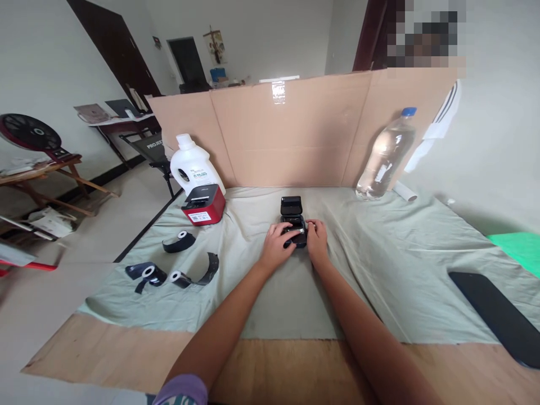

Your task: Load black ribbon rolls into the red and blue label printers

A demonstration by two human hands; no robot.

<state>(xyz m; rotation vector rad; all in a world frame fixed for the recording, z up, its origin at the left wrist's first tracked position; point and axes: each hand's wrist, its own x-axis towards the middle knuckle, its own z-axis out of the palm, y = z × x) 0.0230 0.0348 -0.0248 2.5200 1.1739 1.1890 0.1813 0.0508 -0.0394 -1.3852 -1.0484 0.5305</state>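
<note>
A small black printer-like device sits on the cloth at the middle of the table, its lid raised toward the back. My left hand is around its left side, with fingers reaching over the uncovered compartment. A small pale piece shows near those fingertips, too small to name. Against the device's right side, my right hand has its fingers bent and pressed to the edge. To the left lie black paper rolls, one farther back, one nearer and one with a curled tail.
A red-and-black printer stands before a white jug at back left. Behind, a cardboard panel is upright, with a water bottle leaning at right. A dark phone lies front right. Another person is behind the panel.
</note>
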